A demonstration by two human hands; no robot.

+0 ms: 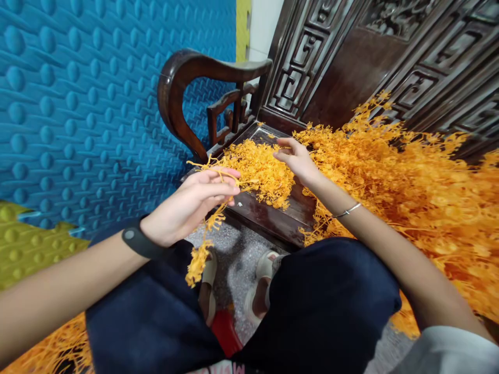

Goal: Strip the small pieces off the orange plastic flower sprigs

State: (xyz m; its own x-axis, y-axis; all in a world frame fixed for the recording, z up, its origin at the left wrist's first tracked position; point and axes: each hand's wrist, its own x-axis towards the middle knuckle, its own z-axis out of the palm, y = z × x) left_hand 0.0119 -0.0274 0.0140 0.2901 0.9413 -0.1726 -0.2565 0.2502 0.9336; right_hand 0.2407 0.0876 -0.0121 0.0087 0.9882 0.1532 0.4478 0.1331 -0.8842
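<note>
My left hand (202, 195) is closed, thumb against fingers, on a thin orange plastic flower stem (199, 262). The stem's strands stick out past my fingers, and small blossom clusters dangle below them over the floor. My right hand (297, 160) is at the far edge of a small pile of loose yellow-orange plastic blossoms (261, 169) on the dark wooden seat (268, 215). Its fingers are slightly curled and apart, with nothing visible between them. Whether its fingertips touch the blossoms, I cannot tell.
A large heap of orange plastic flower stems (421, 192) covers the right side of the bench. A curved wooden armrest (171, 98) and carved backrest (351, 72) border the seat. Blue foam mat (78, 114) lies left. More orange stems (58, 348) are at lower left.
</note>
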